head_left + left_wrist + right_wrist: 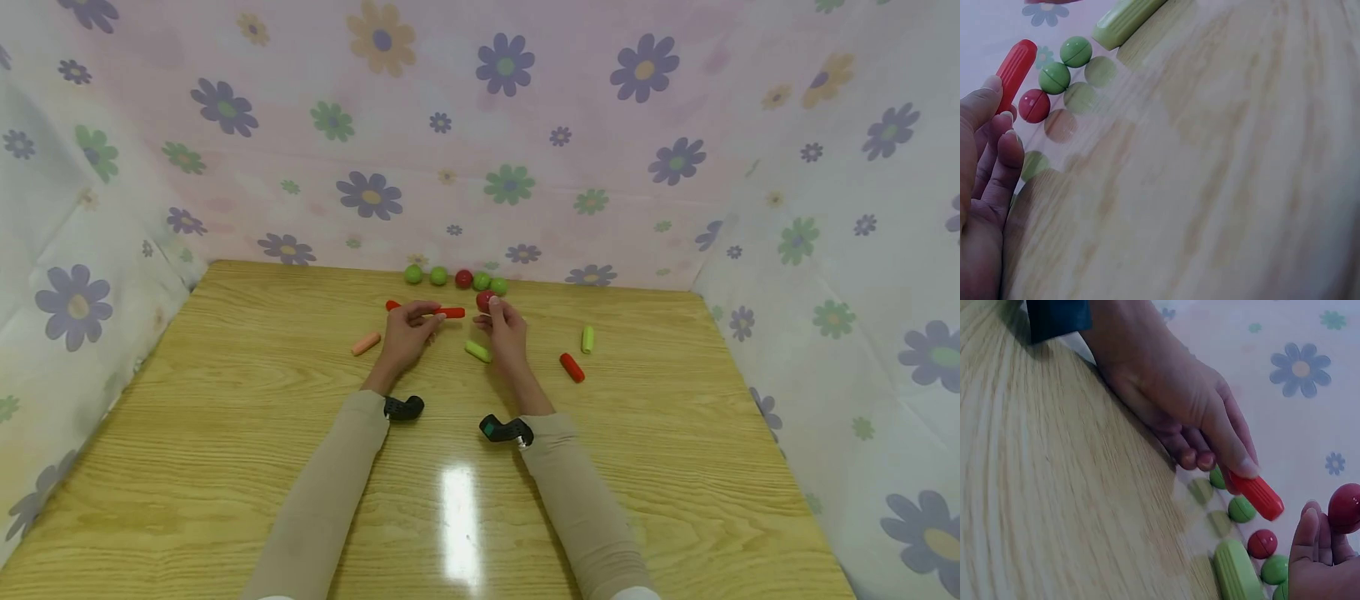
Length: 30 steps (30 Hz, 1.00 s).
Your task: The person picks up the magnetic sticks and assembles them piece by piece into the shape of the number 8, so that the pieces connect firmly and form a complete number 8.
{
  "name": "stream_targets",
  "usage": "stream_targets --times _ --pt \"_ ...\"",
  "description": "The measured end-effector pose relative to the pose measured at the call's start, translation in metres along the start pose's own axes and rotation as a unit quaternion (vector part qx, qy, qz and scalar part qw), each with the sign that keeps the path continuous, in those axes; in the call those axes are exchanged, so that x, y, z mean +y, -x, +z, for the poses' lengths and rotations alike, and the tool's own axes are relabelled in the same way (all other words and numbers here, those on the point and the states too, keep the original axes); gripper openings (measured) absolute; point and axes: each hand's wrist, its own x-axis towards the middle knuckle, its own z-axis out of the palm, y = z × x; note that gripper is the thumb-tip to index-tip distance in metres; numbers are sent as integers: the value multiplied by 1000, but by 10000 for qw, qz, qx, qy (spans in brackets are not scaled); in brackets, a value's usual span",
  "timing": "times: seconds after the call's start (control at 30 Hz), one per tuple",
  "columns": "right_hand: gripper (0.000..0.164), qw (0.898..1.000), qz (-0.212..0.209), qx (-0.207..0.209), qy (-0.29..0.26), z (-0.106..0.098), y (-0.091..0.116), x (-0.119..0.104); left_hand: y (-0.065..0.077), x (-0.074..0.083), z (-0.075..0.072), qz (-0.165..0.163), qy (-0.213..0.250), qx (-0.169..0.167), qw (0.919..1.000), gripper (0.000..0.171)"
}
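Between the thumb and fingers of my left hand (407, 335) is a red ridged stick (452, 313), raised over the table and pointing right in the head view. Part of another red piece (392, 306) shows at the far side of that hand, the rest hidden behind it. My right hand (507, 335) pinches a red ball (485, 301) close to the stick's free end, with a gap between the two. The left wrist view shows the held stick (1017, 70) tilted upward. From the right wrist the red ball (1345, 509) sits at my fingertips.
Green balls (413, 274) and one red ball (464, 279) line the table's back edge. A light green stick (477, 352) lies between my hands, an orange stick (367, 343) at left, a red stick (572, 367) and another light green stick (588, 340) at right. Flowered cloth (450, 150) rises behind.
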Motion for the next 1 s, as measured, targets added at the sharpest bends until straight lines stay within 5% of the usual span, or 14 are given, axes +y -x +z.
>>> stream_targets --times 0.3,0.63,1.0 --pt "35 9988 -31 -137 476 6 3 8 -1 -1 0 -109 220 -14 9997 25" --pt "39 9929 -113 -390 1114 0 3 10 7 24 -1 -80 252 -136 9996 23" --pt "41 9904 38 -402 1319 -7 0 13 8 26 0 -10 231 -129 9996 22"
